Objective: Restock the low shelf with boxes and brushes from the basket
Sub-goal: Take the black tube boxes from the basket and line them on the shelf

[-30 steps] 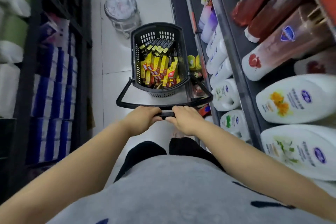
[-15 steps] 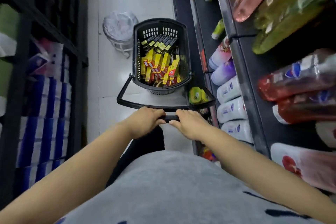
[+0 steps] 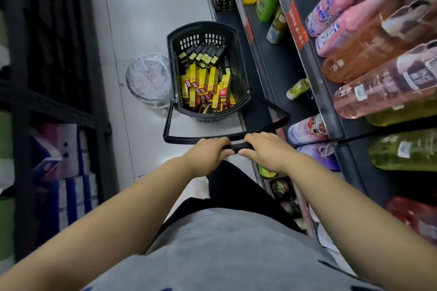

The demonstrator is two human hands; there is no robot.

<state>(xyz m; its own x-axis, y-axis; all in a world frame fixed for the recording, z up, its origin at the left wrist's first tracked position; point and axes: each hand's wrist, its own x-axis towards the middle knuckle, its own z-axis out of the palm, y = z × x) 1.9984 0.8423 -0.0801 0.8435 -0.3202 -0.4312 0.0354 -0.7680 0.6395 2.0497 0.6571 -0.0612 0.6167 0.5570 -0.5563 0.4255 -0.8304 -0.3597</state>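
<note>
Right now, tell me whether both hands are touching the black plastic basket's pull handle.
Touching. The head view shows the left hand and right hand both curled around the black pull handle, with no gap.

Black basket [image 3: 238, 64] on pale floor, loaded with yellow boxes [image 3: 208, 87] and dark packaged brushes [image 3: 203, 53]. Left hand [image 3: 208, 153] and right hand [image 3: 264, 149] both wrapped around long handle [image 3: 238, 147]. Bottles [image 3: 378, 92] shelved at right.
</note>
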